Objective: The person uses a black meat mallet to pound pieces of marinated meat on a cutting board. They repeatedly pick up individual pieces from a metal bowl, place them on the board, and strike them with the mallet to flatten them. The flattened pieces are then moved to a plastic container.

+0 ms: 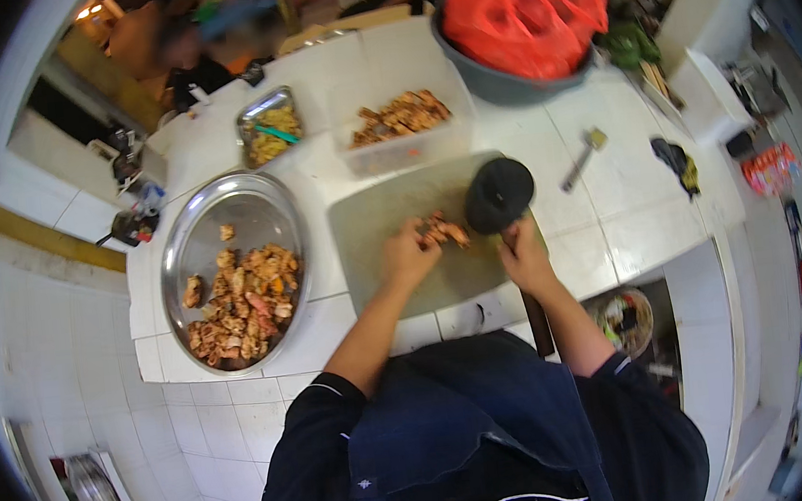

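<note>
On a greyish cutting board (376,287) lies a piece of browned cooked meat (447,231). My left hand (409,254) has its fingers closed on the left end of that piece. In my right hand (525,256) is a mallet-like tool (500,195) with a thick, round black head, raised over the board's right side; a dark handle stretches down past the wrist toward the table's front edge. Left of the board stands a large oval metal tray (296,198) with many chopped browned meat pieces (242,304).
Behind the board is a clear plastic tub (383,162) of browned meat. A small metal tray (245,121) holds yellowish food and a green utensil (276,134). A grey basin (501,86) bears a red plastic bag (524,21). A short-handled tool (585,157) lies right of the board.
</note>
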{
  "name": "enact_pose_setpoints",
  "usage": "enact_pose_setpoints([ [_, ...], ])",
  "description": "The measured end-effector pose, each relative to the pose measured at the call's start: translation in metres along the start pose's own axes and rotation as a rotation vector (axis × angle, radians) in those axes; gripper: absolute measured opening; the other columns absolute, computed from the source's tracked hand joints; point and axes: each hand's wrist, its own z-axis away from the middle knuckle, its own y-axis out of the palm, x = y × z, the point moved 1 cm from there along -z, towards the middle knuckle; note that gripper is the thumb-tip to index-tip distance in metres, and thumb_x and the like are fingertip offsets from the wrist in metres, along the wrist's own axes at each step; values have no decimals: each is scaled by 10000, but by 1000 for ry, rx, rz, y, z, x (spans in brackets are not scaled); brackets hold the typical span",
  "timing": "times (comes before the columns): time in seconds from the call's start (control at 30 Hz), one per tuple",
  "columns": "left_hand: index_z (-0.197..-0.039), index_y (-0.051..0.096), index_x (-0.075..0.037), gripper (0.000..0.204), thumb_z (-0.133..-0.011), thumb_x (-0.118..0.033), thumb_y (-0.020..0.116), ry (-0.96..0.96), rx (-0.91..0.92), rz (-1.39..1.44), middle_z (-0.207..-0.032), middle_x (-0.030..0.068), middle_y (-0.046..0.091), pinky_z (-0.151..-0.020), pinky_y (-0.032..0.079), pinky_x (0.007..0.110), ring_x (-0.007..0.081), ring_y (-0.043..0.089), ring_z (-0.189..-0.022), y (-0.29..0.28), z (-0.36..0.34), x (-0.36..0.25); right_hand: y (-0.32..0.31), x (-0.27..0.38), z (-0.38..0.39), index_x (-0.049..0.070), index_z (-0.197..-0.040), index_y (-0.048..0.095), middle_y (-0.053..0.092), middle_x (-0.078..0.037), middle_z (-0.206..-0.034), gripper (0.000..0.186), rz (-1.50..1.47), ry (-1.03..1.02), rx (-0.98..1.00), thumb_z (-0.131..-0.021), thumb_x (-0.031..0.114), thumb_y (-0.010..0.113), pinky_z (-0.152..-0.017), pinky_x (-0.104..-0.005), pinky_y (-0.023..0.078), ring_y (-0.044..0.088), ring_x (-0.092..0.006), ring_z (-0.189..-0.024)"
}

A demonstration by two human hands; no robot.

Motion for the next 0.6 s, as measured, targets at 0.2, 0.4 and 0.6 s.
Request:
enact_pose_setpoints([
  [0.2, -1062, 593, -9, 257, -850, -142, 650, -253, 112, 464, -800, 68, 679, -587, 505, 289, 154, 644, -678, -21, -4, 15, -4, -5, -8, 75, -1111, 331, 561, -230, -937, 398, -126, 127, 111, -863, 91, 642, -770, -467, 468, 604, -450, -888],
  [0.4, -1012, 615, 19, 249, -928, -214, 592, -531, 331, 779, -853, 79, 685, -608, 504, 270, 130, 641, -679, -31, -2, 26, -1, -11, -6, 81, -1104, 325, 571, -246, -971, 386, -265, 297, 191, -869, 93, 632, -797, -469, 461, 586, -478, -948],
  [0.6, -1024, 629, 12, 373, -844, -300, 726, -173, 89, 192, -879, 109, 697, -685, 509, 308, 175, 646, -752, -19, 17, 35, -11, 2, -10, 109, -1106, 320, 582, -207, -919, 369, -353, 422, 275, -891, 116, 620, -637, -424, 494, 650, -307, -661],
])
